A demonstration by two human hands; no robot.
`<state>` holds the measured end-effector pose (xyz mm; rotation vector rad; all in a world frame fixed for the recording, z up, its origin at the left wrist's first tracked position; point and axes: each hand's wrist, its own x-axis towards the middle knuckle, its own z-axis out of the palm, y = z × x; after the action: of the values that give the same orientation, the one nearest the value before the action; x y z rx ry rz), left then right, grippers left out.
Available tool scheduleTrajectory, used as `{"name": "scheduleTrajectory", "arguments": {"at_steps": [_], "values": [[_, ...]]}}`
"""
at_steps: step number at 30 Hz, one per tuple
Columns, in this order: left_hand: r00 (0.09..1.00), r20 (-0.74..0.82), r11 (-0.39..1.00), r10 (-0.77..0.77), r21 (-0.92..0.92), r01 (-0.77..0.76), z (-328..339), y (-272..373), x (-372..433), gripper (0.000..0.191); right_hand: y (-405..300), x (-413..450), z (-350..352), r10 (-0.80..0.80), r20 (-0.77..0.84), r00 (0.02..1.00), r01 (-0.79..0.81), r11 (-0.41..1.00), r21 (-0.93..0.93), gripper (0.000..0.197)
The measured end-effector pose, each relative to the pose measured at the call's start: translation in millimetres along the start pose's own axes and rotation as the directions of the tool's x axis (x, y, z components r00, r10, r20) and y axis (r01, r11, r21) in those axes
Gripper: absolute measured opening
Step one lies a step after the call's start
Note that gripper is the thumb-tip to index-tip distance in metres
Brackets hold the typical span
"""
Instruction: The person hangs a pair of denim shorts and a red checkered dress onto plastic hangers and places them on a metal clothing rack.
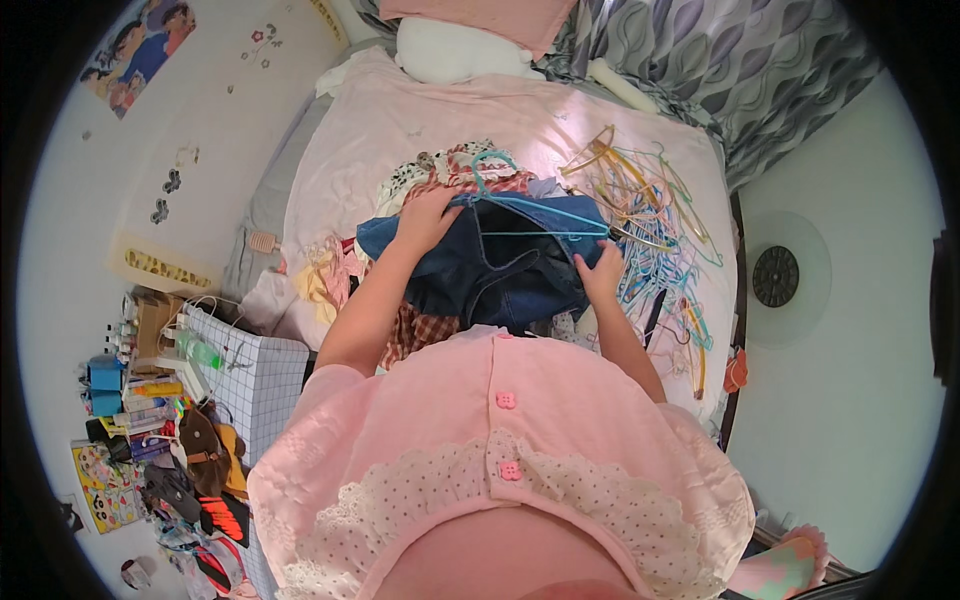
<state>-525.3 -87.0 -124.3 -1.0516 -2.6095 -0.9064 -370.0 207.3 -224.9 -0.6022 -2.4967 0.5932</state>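
Observation:
A dark blue denim garment (435,281) is spread in front of me over a heap of clothes. Its front gapes open, and a light blue hanger (544,233) shows inside, the hook standing above the collar area. My left hand (429,219) grips the denim on the left, close to the hanger's neck. On the right, my right hand (600,270) pinches the garment's edge just below the hanger's end. Under the denim lie red checked cloth (424,330) and a black-and-white patterned piece (409,176).
Many loose hangers (649,232) lie tangled on the bed (450,112) at the right. Yellow and pink clothes (322,281) and a hairbrush (262,241) are at the left. A table with a checked cover (262,382) stands at lower left, crowded with bottles and bags.

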Motion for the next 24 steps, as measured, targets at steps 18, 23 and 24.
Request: {"name": "scheduleTrajectory", "arguments": {"at_steps": [18, 23, 24], "values": [[0.991, -0.050, 0.990, 0.121, -0.064, -0.124, -9, -12, -2, 0.026, 40, 38, 19, 0.285, 0.250, 0.925, -0.366, 0.844, 0.392, 0.027], [0.970, -0.225, 0.984, 0.088, -0.129, -0.120, -11, -21, -9, 0.026, 26, 46, 17, 0.295, 0.425, 0.856, -0.515, 0.558, 0.650, 0.027], [0.970, -0.226, 0.981, 0.087, -0.152, -0.124, -12, -19, -7, 0.026, 31, 48, 18, 0.286, 0.411, 0.866, -0.498, 0.577, 0.647, 0.025]]}}
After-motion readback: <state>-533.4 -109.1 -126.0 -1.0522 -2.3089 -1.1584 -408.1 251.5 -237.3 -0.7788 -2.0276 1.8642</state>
